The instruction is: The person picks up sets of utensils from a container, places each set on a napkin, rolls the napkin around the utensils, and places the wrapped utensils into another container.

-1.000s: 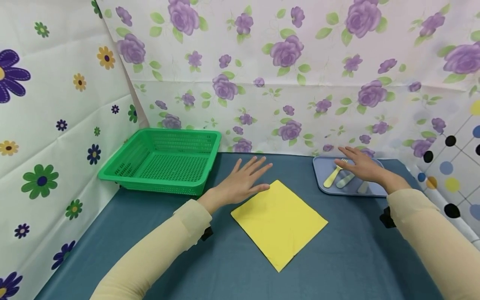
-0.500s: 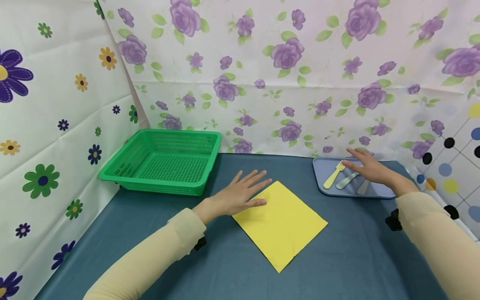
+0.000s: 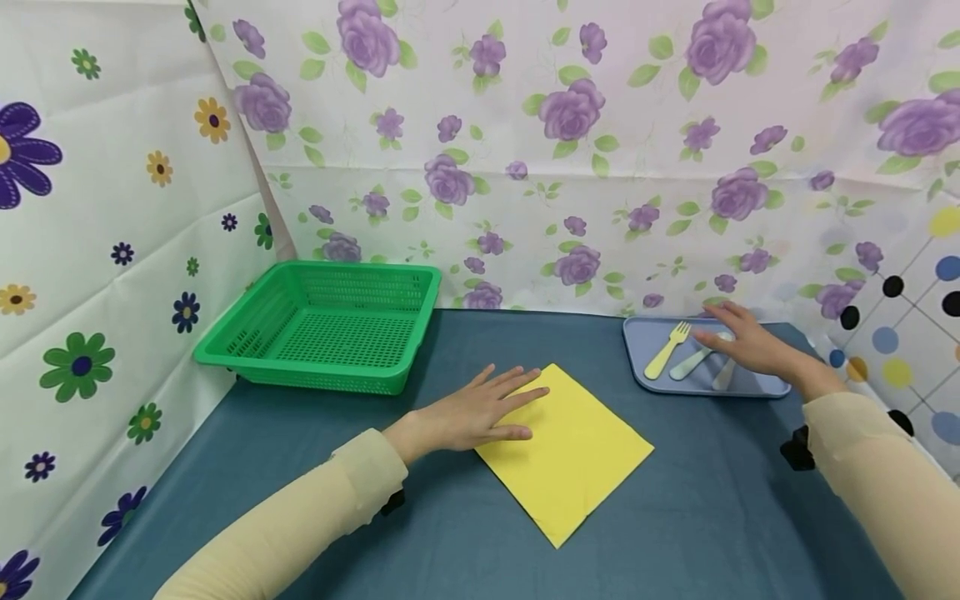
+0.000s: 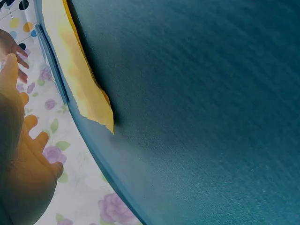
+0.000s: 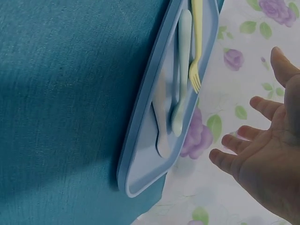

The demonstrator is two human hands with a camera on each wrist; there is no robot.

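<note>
My left hand, fingers spread and holding nothing, hovers over the left corner of a yellow square napkin laid diamond-wise on the table. The left wrist view shows the napkin lying on the cloth beyond my palm. Above a blue-grey tray at the back right is my right hand, its fingers extended and nothing in it. On that tray lie a yellow fork, a pale green spoon and a whitish utensil. From the head view, my right hand covers part of the two paler utensils.
A green perforated basket stands at the back left of the table, which is covered in dark blue cloth. Flowered sheeting rises behind the table and along its left side; dotted sheeting borders the right.
My left hand has come down and slightly toward me over the napkin's left corner. My right hand has shifted right above the tray, uncovering more of the fork. The objects stay where they were.
</note>
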